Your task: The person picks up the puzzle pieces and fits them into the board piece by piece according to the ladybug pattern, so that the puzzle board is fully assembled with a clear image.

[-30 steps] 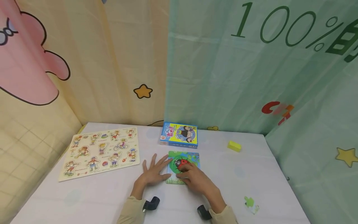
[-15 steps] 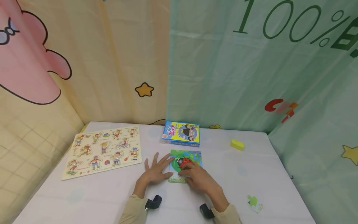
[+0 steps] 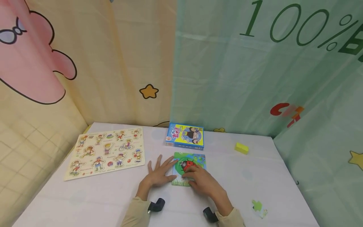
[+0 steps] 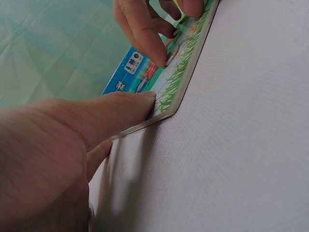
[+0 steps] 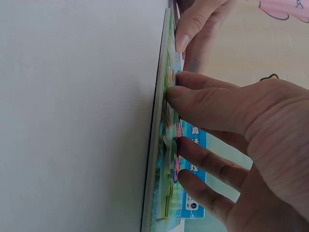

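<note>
A small ladybug jigsaw puzzle (image 3: pixel 179 181) lies flat on the white table, with a green grassy border along its near edge. Spread fingers of my left hand (image 3: pixel 158 175) rest at its left side, and the thumb touches the near left corner, as the left wrist view shows. My right hand (image 3: pixel 202 181) reaches over the puzzle's right half, hiding part of it. In the right wrist view its thumb and fingertips touch the puzzle face, where some pieces (image 5: pixel 167 193) stand slightly raised. No grip on a single piece is visible.
Behind the puzzle is a blue and yellow box (image 3: pixel 185 137). A wooden peg board (image 3: pixel 105 153) with children figures lies at the left. A yellow block (image 3: pixel 241 148) sits at the right, and loose puzzle material (image 3: pixel 258 208) lies near right. Curtains surround the table.
The head view has shifted a little, so the whole scene sits further right. Both hands keep nearly the same place on the puzzle, with only slight finger movement on the right.
</note>
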Demonstrator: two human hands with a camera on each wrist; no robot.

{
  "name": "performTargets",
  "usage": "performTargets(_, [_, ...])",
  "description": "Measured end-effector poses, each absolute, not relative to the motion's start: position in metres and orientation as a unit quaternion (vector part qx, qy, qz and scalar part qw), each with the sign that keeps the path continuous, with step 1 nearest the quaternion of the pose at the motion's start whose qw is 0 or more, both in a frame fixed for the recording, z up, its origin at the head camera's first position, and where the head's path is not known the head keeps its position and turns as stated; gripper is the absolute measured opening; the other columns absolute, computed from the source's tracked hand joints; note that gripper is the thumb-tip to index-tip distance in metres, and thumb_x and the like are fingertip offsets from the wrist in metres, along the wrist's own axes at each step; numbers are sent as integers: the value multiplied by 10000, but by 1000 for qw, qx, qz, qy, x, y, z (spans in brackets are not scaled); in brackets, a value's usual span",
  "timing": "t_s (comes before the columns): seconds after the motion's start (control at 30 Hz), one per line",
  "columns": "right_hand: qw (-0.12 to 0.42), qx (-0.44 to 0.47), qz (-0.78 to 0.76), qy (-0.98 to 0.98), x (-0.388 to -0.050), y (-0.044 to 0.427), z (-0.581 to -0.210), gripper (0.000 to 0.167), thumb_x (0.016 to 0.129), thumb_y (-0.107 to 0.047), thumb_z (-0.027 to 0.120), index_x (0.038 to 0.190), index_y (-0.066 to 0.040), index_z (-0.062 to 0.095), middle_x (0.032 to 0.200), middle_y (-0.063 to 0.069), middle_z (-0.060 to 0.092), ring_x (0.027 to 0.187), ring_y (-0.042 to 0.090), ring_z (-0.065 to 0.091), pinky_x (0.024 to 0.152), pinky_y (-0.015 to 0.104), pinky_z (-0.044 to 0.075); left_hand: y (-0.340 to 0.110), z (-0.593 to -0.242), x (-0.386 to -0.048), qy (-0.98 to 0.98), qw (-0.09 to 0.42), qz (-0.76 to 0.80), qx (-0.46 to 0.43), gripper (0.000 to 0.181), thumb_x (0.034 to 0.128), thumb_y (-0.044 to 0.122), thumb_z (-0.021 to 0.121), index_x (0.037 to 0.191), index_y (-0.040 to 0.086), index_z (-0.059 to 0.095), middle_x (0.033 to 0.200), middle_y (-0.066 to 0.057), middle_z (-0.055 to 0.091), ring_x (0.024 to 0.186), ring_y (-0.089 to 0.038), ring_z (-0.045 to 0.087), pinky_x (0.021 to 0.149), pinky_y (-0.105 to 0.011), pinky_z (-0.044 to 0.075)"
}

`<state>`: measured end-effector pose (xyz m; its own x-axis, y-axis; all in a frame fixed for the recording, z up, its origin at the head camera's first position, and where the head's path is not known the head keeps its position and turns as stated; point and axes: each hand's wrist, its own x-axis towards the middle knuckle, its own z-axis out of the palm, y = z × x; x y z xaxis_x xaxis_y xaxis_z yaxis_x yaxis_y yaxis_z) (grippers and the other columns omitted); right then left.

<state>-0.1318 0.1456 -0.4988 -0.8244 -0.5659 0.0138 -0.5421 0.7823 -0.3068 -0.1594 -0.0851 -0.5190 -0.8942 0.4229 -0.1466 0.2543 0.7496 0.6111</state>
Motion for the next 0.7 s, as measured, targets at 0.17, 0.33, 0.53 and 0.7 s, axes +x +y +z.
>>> performTargets(0.17, [31, -300, -158, 940, -132, 148, -500, 302, 892, -128, 750, 1180, -219, 753, 1250, -6, 664, 1220, 241, 586, 1051, 490, 499, -85, -517, -160, 926, 139, 301, 183, 650, 940, 395, 652, 1531, 256, 421, 1659, -12, 272, 1542, -443, -7, 1132, -756, -103])
performTargets(0.33, [33, -304, -162, 938, -132, 148, -501, 309, 901, -117, 737, 1195, -211, 745, 1251, 2, 657, 1231, 248, 578, 1052, 493, 497, -84, -516, -159, 926, 136, 300, 182, 652, 937, 389, 654, 1529, 248, 422, 1656, -19, 279, 1541, -447, -1, 1133, -757, -97])
performTargets(0.53, [36, -301, -154, 940, -131, 149, -500, 308, 907, -124, 733, 1199, -220, 740, 1260, 0, 651, 1247, 261, 568, 1048, 502, 498, -84, -517, -158, 928, 136, 292, 185, 646, 943, 397, 647, 1532, 267, 417, 1661, -6, 268, 1543, -441, -6, 1135, -755, -93])
performTargets(0.7, [29, -303, -147, 941, -130, 147, -498, 302, 907, -134, 735, 1198, -213, 751, 1238, -7, 662, 1211, 230, 582, 1030, 455, 518, -84, -514, -157, 928, 139, 291, 185, 646, 948, 399, 642, 1536, 258, 413, 1662, -5, 264, 1542, -444, 0, 1134, -760, -83])
